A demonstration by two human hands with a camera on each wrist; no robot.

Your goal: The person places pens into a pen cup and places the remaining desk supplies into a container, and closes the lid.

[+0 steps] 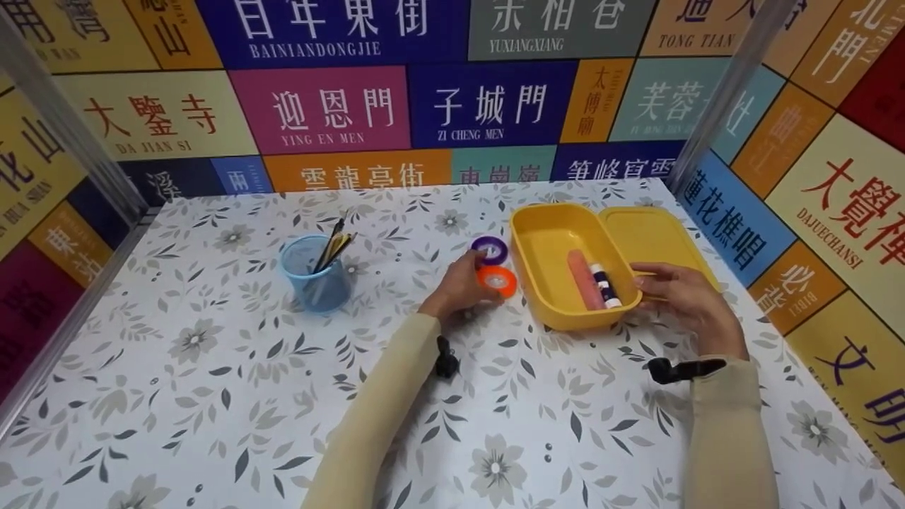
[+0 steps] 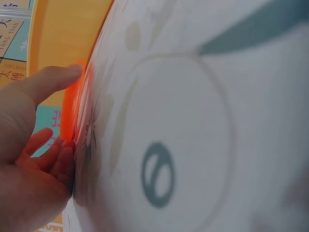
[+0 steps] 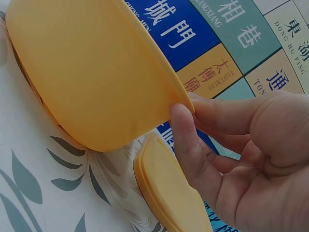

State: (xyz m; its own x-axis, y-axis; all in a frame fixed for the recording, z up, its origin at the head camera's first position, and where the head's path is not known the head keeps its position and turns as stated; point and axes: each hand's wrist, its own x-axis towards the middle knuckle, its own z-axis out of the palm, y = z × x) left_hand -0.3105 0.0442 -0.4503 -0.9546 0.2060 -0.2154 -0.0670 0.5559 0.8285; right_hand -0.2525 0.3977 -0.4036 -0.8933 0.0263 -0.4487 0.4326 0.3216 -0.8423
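Note:
My left hand [image 1: 459, 286] grips an orange tape roll [image 1: 506, 288] lying flat on the table. In the left wrist view the thumb is on one edge of the orange roll [image 2: 71, 108] and the fingers are at the opposite edge. A purple tape roll [image 1: 503, 249] lies just beyond it, by the fingertips. To the right stands an open yellow box [image 1: 541, 300]. Inside are a pink bar-shaped item [image 1: 585, 279] and a white-and-dark glue stick [image 1: 604, 285]. My right hand [image 1: 682, 300] pinches the box's right rim between thumb and fingers, as the right wrist view confirms.
The yellow lid [image 1: 650, 237] lies flat right of the box, partly behind the right hand. A blue mesh cup [image 1: 318, 286] with several pens [image 1: 331, 247] stands at left. Printed panels [image 1: 488, 106] wall the table's back and sides.

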